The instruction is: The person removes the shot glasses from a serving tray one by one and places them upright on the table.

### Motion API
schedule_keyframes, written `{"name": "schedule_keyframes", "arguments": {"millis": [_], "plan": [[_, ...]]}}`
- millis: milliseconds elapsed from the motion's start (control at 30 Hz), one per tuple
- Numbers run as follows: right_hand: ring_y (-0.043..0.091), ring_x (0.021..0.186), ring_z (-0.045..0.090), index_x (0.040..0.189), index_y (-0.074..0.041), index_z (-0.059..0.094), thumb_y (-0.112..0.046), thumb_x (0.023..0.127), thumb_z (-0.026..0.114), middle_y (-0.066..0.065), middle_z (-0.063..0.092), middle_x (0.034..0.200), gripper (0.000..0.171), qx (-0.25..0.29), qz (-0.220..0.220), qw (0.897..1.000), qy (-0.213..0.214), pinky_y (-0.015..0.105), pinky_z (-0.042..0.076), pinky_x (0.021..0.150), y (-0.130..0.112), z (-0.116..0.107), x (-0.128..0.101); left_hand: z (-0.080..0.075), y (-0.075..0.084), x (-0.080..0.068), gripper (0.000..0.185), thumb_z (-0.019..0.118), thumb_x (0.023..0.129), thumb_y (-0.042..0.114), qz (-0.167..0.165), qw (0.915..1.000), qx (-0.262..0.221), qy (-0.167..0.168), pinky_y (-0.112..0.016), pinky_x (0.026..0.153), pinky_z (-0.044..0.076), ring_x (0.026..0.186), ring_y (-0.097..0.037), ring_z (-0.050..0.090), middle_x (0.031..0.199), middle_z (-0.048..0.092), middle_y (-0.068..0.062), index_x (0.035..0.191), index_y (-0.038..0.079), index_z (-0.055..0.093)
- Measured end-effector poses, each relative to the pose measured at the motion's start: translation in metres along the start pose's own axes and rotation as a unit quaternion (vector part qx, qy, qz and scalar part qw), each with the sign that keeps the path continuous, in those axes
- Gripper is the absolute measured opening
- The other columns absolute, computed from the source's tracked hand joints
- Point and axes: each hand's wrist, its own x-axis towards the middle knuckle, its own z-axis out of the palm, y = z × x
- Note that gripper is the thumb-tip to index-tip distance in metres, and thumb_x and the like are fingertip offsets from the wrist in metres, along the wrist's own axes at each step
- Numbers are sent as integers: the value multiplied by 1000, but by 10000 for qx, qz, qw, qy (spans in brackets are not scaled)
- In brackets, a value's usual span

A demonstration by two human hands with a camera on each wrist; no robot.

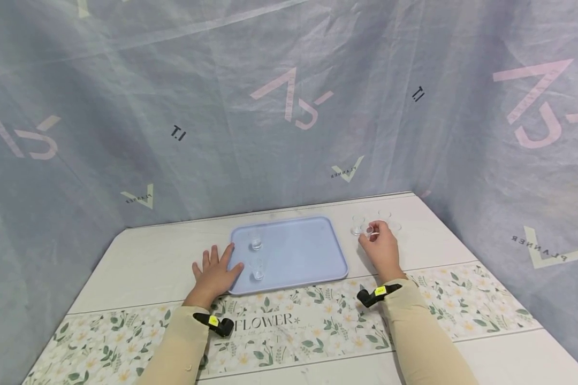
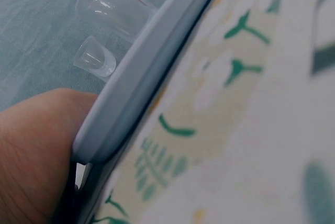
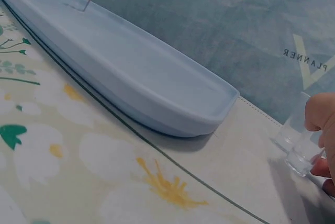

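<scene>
My left hand (image 1: pixel 214 274) lies with fingers spread at the left edge of a light blue tray (image 1: pixel 301 248), its thumb over the rim. Two small clear shot glasses stand upright on the tray's left part, a far glass (image 1: pixel 256 244) and a near glass (image 1: pixel 258 274). To the right of the tray, my right hand (image 1: pixel 383 251) pinches another clear shot glass (image 3: pixel 299 162) between thumb and fingers. A further glass (image 1: pixel 357 226) stands just left of that hand. Behind the fingers, more clear glass (image 1: pixel 384 216) shows, partly hidden.
Under the tray is a white tabletop (image 1: pixel 139 262) with a floral band (image 1: pixel 318 342) along its nearer part. A grey-blue cloth (image 1: pixel 221 107) hangs behind and at both sides of the table. Both wrists carry black straps with cameras.
</scene>
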Motion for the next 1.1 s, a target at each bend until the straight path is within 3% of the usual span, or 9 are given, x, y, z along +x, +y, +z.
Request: {"name": "schedule_keyframes", "arguments": {"millis": [267, 533, 700, 867, 1100], "plan": [[32, 104, 57, 133, -2, 48, -21, 92, 64, 16, 61, 119, 48, 52, -23, 9999, -117, 45, 46, 87, 1, 2, 1, 2, -2, 0, 78, 46, 101, 54, -11, 10000, -34, 25, -74, 110, -13, 150, -51, -11, 165, -3, -29, 164, 17, 18], [38, 118, 53, 135, 0, 46, -18, 93, 66, 20, 54, 127, 50, 266, -1013, 9942, 262, 52, 42, 101, -6, 3, 2, -2, 3, -4, 76, 46, 102, 51, -28, 10000, 71, 17, -74, 111, -10, 151, -51, -9, 166, -1, -29, 164, 17, 17], [38, 119, 51, 131, 0, 52, -18, 93, 65, 20, 54, 126, 45, -6, -1488, 9868, 644, 52, 40, 102, -15, 5, 2, -1, 2, -3, 76, 45, 102, 52, -8, 10000, 13, 68, -74, 111, -9, 151, -52, -8, 165, 0, -30, 163, 17, 19], [37, 117, 53, 124, 0, 58, -14, 92, 65, 19, 59, 122, 35, 62, -1935, 9768, 913, 51, 41, 101, -31, 13, 2, 0, 0, -4, 76, 46, 102, 52, -44, 9999, 84, 34, -75, 111, -9, 151, -52, -8, 165, -1, -29, 164, 18, 18], [36, 111, 56, 119, 0, 62, -9, 88, 66, 18, 61, 117, 32, 482, -2590, 9619, 733, 47, 42, 101, -61, 39, 5, -1, 1, -3, 76, 47, 102, 52, -5, 10000, 75, 44, -74, 111, -10, 150, -52, -9, 166, -1, -29, 164, 18, 17]]}}
